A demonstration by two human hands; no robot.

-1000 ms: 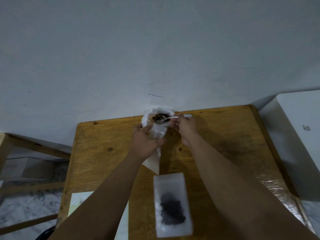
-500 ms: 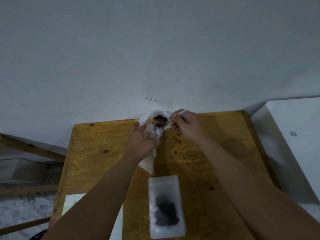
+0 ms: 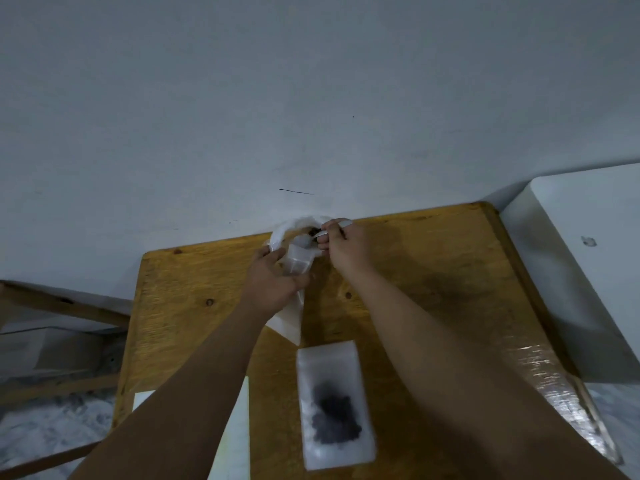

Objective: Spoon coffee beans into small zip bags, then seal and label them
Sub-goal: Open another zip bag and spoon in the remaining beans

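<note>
Near the far edge of the wooden table (image 3: 433, 271), the left hand (image 3: 273, 285) grips a small clear zip bag (image 3: 298, 264). The right hand (image 3: 346, 249) pinches a white plastic spoon (image 3: 320, 234) above it. A filled bag (image 3: 334, 403) of dark beans lies flat nearer.

The right half of the table (image 3: 443, 271) lies bare, with wide room from the right hand (image 3: 346, 249) out to the right edge, where a white box (image 3: 571, 258) stands just beside it. The wall (image 3: 311, 98) closes off the far edge. At the far middle things crowd together: the left hand (image 3: 273, 285) grips a small zip bag (image 3: 299, 261), and the right pinches a spoon (image 3: 320, 234) at the open white bag (image 3: 285, 232). A filled zip bag (image 3: 334, 403) lies flat between the forearms. The far left corner is bare.
</note>
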